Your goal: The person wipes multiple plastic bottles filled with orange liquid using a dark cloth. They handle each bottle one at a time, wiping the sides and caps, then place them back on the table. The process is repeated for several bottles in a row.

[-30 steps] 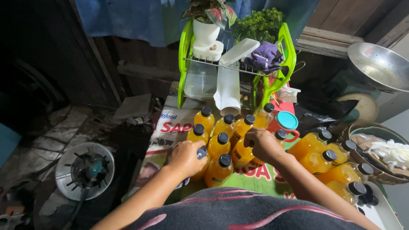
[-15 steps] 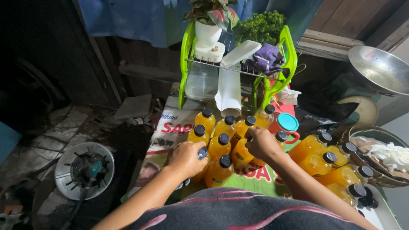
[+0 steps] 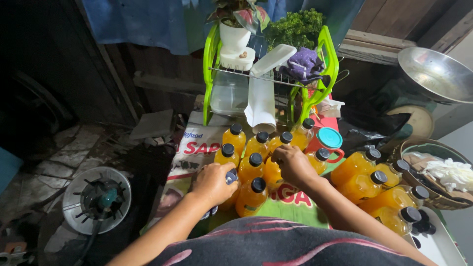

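Orange juice bottles [image 3: 252,189], black-capped, both hands' [image 3: 213,183] fingers closed around two of them.

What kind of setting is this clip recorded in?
Probably a home kitchen or back-of-house work corner. A green dish rack stands behind capped bottles of orange liquid, a gas burner sits on the floor, and a metal basin sits at right.

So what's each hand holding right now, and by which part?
The left hand grips a bottle of orange liquid by its dark cap. The right hand closes over the top of another orange bottle; its cap is hidden beneath the hand.
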